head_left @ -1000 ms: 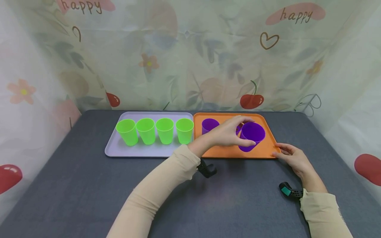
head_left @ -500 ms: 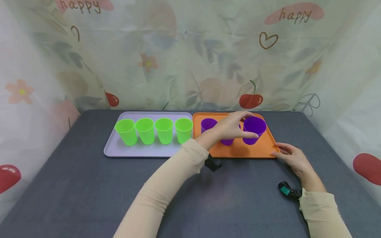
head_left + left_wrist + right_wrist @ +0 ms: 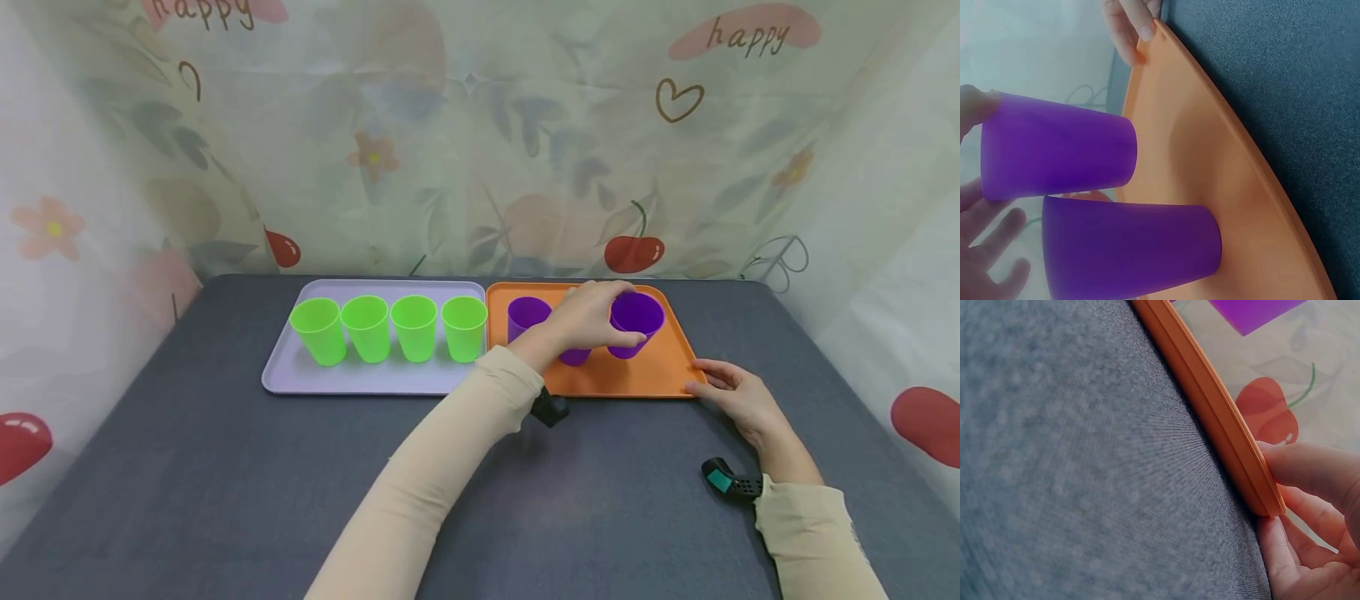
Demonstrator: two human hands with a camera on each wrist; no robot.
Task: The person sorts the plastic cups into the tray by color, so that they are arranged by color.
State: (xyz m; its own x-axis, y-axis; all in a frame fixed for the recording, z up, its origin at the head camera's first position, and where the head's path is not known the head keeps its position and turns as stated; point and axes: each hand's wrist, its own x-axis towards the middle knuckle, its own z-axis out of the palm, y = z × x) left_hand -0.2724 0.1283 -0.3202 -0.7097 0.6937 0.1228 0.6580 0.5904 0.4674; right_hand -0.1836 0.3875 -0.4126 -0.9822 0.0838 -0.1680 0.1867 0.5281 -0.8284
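My left hand grips a purple cup by its upper part, thumb at the near side of the rim. In the left wrist view the held cup hangs over the orange tray, its base off the surface. Right beside it a second purple cup stands on the tray; in the head view my hand covers most of that cup. Another purple cup stands at the tray's left end. My right hand pinches the tray's front right corner, thumb on the rim.
Left of the orange tray, edge to edge, lies a pale lilac tray. A row of several green cups, one of them a green cup, stands on it. The dark tabletop stretches toward me, and a printed curtain hangs behind.
My left hand has carried the purple cup toward the back of the orange tray, then slightly left beside the neighbouring cup. The right hand keeps its hold on the tray corner.
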